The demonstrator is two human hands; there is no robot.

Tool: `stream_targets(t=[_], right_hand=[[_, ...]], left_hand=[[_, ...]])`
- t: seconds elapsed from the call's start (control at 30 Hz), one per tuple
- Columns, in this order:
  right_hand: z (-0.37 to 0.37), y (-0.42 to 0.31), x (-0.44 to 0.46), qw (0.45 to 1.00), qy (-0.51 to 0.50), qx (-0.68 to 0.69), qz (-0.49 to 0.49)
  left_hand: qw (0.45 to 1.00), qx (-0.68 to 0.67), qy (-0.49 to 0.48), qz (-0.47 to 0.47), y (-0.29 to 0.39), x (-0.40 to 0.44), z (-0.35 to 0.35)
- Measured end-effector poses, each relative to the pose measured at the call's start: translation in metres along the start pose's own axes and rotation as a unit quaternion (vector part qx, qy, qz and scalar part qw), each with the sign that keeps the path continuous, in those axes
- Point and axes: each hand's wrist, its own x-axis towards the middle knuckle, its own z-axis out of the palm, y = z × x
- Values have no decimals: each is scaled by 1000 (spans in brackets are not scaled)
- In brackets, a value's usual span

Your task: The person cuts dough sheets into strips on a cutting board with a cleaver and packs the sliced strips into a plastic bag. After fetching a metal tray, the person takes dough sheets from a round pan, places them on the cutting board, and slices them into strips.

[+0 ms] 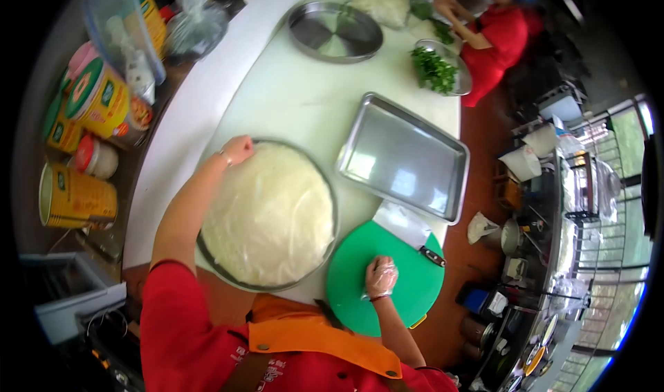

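Note:
A large round pan (335,220) stands in front of me, filled with a pale, wrinkled sheet (273,216) that looks like dough or wrapper. At the pan's upper left rim is my left hand (238,150), its fingers curled closed; what they grip at the edge is hidden. My right hand (380,276) is closed over a round green cutting board (346,274). Clear plastic covers its fingers, and I cannot tell if it is a glove or a crumpled bag. A wide-bladed cleaver (403,225) with a dark handle lies on the board's far edge, beside a metal tray.
The rectangular metal tray (408,160) lies beyond the board. Farther off are a round metal pan (335,31) and a bowl of green leaves (436,70), near a co-worker in red (494,39). Yellow tubs (104,101) crowd a shelf at left.

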Motion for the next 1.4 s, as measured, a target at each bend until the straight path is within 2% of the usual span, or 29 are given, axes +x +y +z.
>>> stream_targets(t=[0.1, 0.2, 0.27, 0.3, 0.4, 0.47, 0.5, 0.53, 0.57, 0.6, 0.67, 0.77, 0.87, 0.9, 0.93, 1.0, 1.03, 1.07, 1.1, 1.13, 1.2, 1.23, 1.3, 1.4], right_hand=[[-2, 1, 1, 1000, -10, -9, 21], [-11, -3, 5, 999, -36, -2, 31], [-16, -2, 11, 997, -58, 11, 54], [-15, -3, 14, 995, -72, 20, 63], [1, -2, 29, 996, 5, 77, -43], [4, -38, 50, 993, -37, 115, 4], [23, -48, 63, 975, -127, 179, 38], [43, -59, 78, 944, -215, 242, 69], [41, -88, 96, 860, -286, 401, 133], [38, -119, 113, 739, -348, 545, 190], [61, -156, 138, 619, -394, 645, 213], [80, -203, 170, 481, -401, 705, 333], [154, -202, 196, 536, -408, 691, 262], [170, -198, 204, 719, -379, 578, 67], [175, -193, 213, 843, -313, 417, -133], [180, -189, 212, 888, -220, 356, -192], [170, -196, 204, 848, -217, 480, -58], [160, -202, 197, 780, -211, 585, 77], [145, -210, 191, 686, -201, 667, 209], [129, -215, 187, 710, -176, 640, 237], [114, -219, 179, 721, -146, 633, 240], [109, -220, 172, 726, -136, 629, 245], [100, -223, 161, 703, -95, 651, 270], [85, -214, 149, 728, -51, 641, 238]], left_hand=[[1000, -14, 5, 12, -8, 0, 5], [996, 14, -84, 0, -18, 7, 0], [997, 26, -41, 52, -13, 4, -3], [999, 16, -14, 41, -7, -2, -3], [997, 18, 69, 15, 30, -26, -7], [990, 63, 123, 15, 65, -45, -11], [989, 79, 126, 23, 74, -49, -3], [986, 96, 132, 32, 80, -53, 5], [983, 113, 137, 40, 88, -57, 11], [983, 98, 144, 64, 98, -63, 16], [979, 79, 156, 101, 120, -74, 22], [974, 71, 165, 140, 147, -93, 25], [968, 49, 151, 194, 168, -117, 24], [972, 61, 148, 170, 169, -125, 27], [975, 73, 146, 148, 169, -132, 34], [983, 98, 120, 99, 175, -146, 27], [985, 98, 127, 63, 173, -154, 24], [986, 97, 136, 23, 169, -162, 23], [984, 96, 147, -20, 165, -170, 23], [979, 112, 167, -22, 162, -175, 22], [968, 146, 201, -33, 154, -190, 20], [967, 112, 224, -40, 150, -195, 23], [955, 82, 281, -47, 140, -198, 34], [928, 89, 359, -33, 122, -214, 35]])
